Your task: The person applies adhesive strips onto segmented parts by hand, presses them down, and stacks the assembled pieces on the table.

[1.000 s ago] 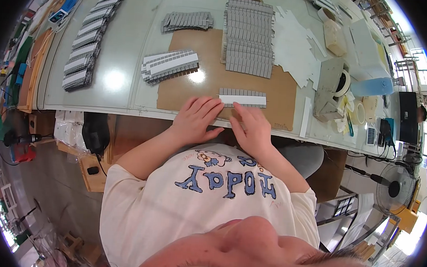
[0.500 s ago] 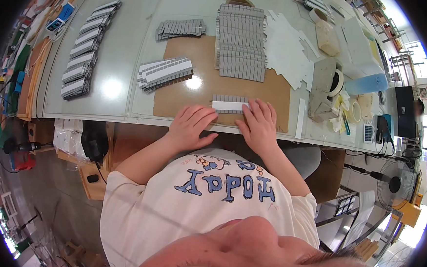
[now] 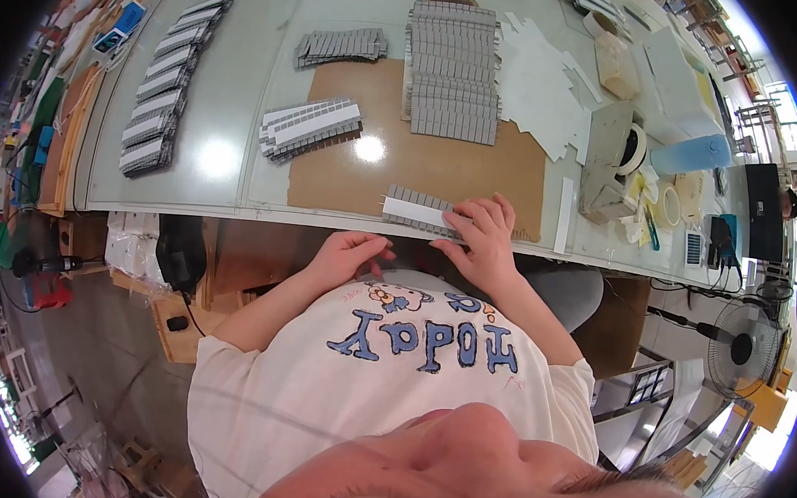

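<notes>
I'm withdrawing my left hand [image 3: 351, 255], whose curled fingers I cannot read; the fingers of my right hand [image 3: 485, 241] are pinching the grey segmented, white-banded strip [image 3: 414, 211], now slanting near the flat brown board's [image 3: 347, 187] near edge, one hand alone steadying it.

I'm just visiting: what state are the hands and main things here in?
Gray strip: slanted, white band along it.
Right hand: fingers on strip's right end.
Left hand: loosely curled, off the strip.
Tall gray stack: rows overlapping.
Left stack: overlapping, white-banded.
Nearer small pile: fanned, white bands showing.
Farther small pile: overlapping, gray.
Fan: can't tell whether spinning.
</notes>
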Tool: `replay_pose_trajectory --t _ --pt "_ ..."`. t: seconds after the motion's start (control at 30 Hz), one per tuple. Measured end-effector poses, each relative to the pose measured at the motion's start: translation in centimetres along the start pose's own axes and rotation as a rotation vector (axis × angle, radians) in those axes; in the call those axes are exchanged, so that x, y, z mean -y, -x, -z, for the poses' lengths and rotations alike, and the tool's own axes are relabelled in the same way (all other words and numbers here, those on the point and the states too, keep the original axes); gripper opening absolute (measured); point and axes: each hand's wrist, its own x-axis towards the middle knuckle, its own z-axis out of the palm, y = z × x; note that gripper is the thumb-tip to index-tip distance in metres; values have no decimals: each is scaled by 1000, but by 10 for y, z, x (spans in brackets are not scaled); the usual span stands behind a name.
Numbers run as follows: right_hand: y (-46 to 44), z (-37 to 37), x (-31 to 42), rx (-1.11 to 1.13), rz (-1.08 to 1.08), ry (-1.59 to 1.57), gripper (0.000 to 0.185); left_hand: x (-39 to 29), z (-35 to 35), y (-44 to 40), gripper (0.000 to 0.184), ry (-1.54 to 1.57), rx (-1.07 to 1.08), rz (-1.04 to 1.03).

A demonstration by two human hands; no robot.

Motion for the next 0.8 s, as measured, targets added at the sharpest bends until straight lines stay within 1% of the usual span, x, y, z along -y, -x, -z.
replay_pose_trajectory --t 0.13,0.2,0.3,0.43,0.5,0.53,0.6,0.63,0.7,0.8 --pt "1 -5 -8 -5 49 67 41 0 -2 -1 34 -39 7 -16" --pt "0 -4 -10 36 -4 -13 42 -2 -3 0 33 -47 25 -15" --pt "-4 0 -10 77 -14 -30 44 -4 -5 1 33 -51 30 -2" --pt "-5 0 -11 47 -17 -66 47 -6 -6 0 35 -46 33 12" --pt "-7 5 -9 20 13 -63 50 -6 -4 -1 41 80 65 62" --pt "-8 8 -7 20 14 -63 50 -6 -4 0 41 80 65 62" --pt "-11 14 -2 -18 86 -72 51 -14 -8 4 43 235 85 128" --pt "-11 16 0 -18 87 -72 51 -18 -11 6 43 235 84 127" --pt "-13 18 5 -30 130 -110 52 -25 -15 11 42 384 92 141" --pt "-11 15 5 -4 168 -139 56 -24 -15 9 40 371 32 68"
